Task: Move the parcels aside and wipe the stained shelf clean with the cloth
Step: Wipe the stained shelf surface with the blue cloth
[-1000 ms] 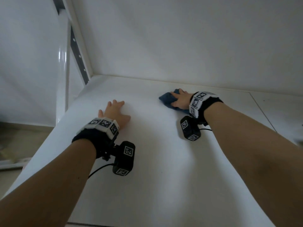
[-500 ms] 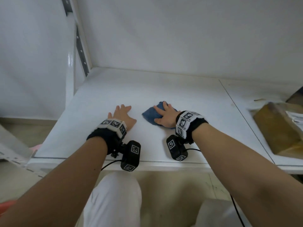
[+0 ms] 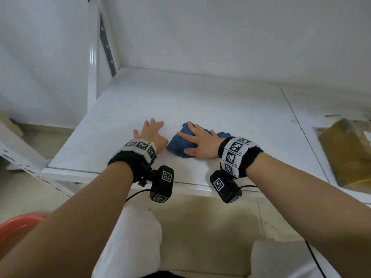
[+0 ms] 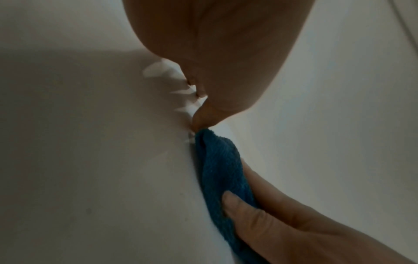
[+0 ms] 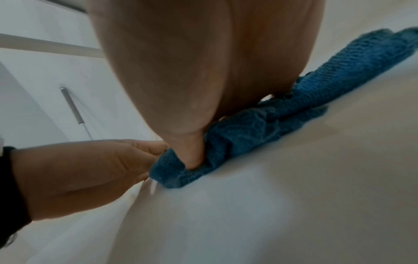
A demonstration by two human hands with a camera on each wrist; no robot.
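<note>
The white shelf (image 3: 200, 101) fills the middle of the head view. A crumpled blue cloth (image 3: 178, 146) lies near its front edge. My right hand (image 3: 197, 140) presses down on the cloth with spread, straight fingers; in the right wrist view its thumb digs into the cloth (image 5: 260, 128). My left hand (image 3: 150, 130) lies flat on the bare shelf just left of the cloth, and its thumb touches the edge of the cloth (image 4: 221, 169). A brown parcel (image 3: 349, 155) sits at the far right on the adjoining shelf panel.
A white slotted upright (image 3: 93, 57) stands at the shelf's left rear corner. An orange basin (image 3: 16, 227) is on the floor at the lower left. A seam (image 3: 301, 127) divides the shelf panels, with a small scrap (image 3: 331, 115) beyond it.
My right hand has dragged the cloth from the back of the shelf toward the front edge and up against the left hand. The view has pulled back, and the parcel now shows.
</note>
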